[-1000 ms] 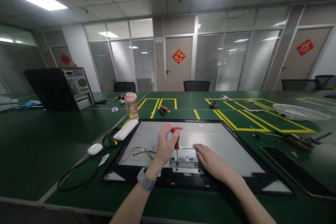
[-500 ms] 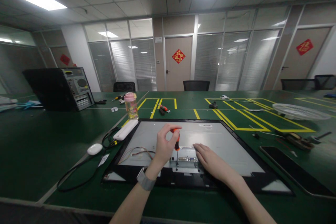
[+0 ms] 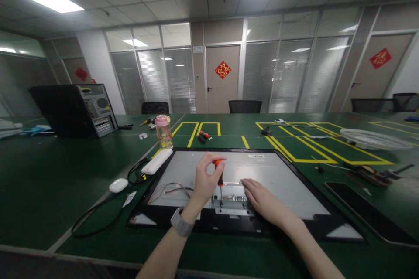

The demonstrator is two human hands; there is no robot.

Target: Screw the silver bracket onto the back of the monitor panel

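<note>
A flat monitor panel lies face down on the green table, its grey metal back up and black frame around it. My left hand is closed round an orange-and-black screwdriver, held upright with its tip on a small metal bracket at the panel's near edge. My right hand lies flat beside the bracket, fingers stretched out and pressing on it. Thin coloured wires trail over the panel to the left. A grey watch sits on my left wrist.
A white mouse and black cable lie left of the panel, with a white power strip and a pink-lidded bottle behind. A computer case stands far left. A black panel and tools lie right; a white fan grille farther back.
My left fingers have shifted slightly on the screwdriver handle. Otherwise nothing has visibly moved.
</note>
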